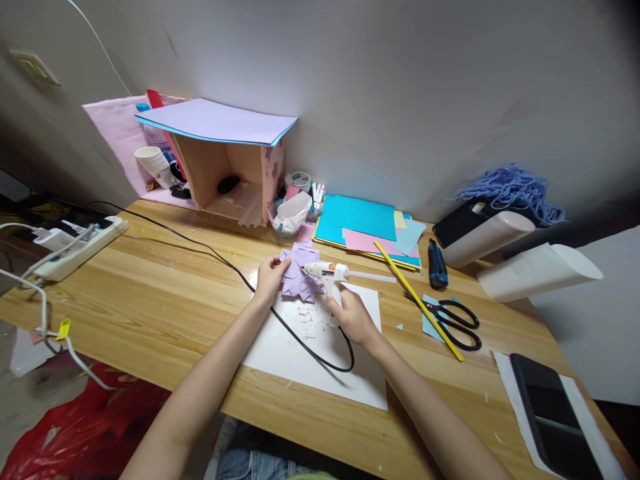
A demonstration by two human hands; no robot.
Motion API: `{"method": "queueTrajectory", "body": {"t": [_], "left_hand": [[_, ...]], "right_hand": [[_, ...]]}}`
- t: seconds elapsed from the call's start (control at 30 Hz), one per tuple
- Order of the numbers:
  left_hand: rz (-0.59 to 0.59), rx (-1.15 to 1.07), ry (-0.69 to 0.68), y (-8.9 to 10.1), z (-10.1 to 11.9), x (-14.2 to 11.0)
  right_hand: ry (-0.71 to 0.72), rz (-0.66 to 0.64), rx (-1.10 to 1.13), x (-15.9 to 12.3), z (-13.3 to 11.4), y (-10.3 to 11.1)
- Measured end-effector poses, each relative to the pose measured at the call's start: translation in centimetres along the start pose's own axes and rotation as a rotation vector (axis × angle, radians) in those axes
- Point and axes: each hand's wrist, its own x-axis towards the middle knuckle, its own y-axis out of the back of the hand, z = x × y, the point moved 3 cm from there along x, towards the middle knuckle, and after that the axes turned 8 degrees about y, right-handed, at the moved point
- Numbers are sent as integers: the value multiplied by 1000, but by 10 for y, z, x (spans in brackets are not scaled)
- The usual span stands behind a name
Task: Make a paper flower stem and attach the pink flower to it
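My right hand (351,315) is wrapped round the handle of a white hot glue gun (327,275). A clear glue stick (373,275) juts from its back, and a black cord loops below it. The gun's nozzle points left at a folded purple paper shape (300,273) with several pointed flaps. Pinched between the fingers of my left hand (273,275) is the left edge of this paper shape. Under both lies a white sheet (320,360) marked with coloured scribbles. Whether the nozzle touches the paper, I cannot tell.
Black scissors (457,320) and a yellow strip (417,300) lie to the right, near a blue utility knife (437,263). Coloured paper (357,217) is stacked behind. An open cardboard box (275,177) stands at the back left, and a power strip (83,247) at far left.
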Motion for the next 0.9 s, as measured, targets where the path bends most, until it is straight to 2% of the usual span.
{"method": "queueTrajectory", "body": {"t": [0.4, 0.9], "left_hand": [[9, -8, 13, -1, 3, -2], [22, 5, 1, 0, 3, -1]], "right_hand": [[-58, 9, 20, -22, 6, 4], [-101, -48, -20, -44, 16, 6]]}}
